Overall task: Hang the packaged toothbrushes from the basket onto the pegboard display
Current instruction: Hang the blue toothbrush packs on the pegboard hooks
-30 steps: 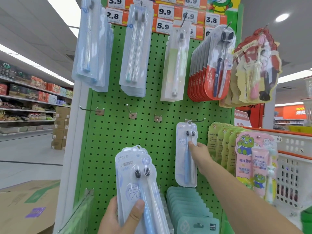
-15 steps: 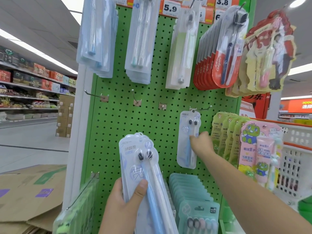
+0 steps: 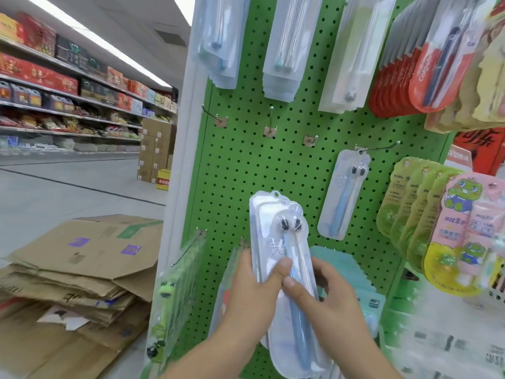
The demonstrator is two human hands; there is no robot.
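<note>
Now your right hand (image 3: 325,294) has left the hung pack (image 3: 345,192) on its hook (image 3: 378,149) and joined your left hand (image 3: 246,291), both pinching the stack (image 3: 281,258); peel off the next.

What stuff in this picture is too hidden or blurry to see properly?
- Head view: how many toothbrush packs are in the stack; both hands, left hand and right hand, cover its middle.
- Head view: the top-row packs and their hooks are cut off by the upper edge.
- Head view: the white basket, lower right, is smeared by blur; its contents cannot be told.
- Head view: the print on the hung pack is too small to read.
</note>
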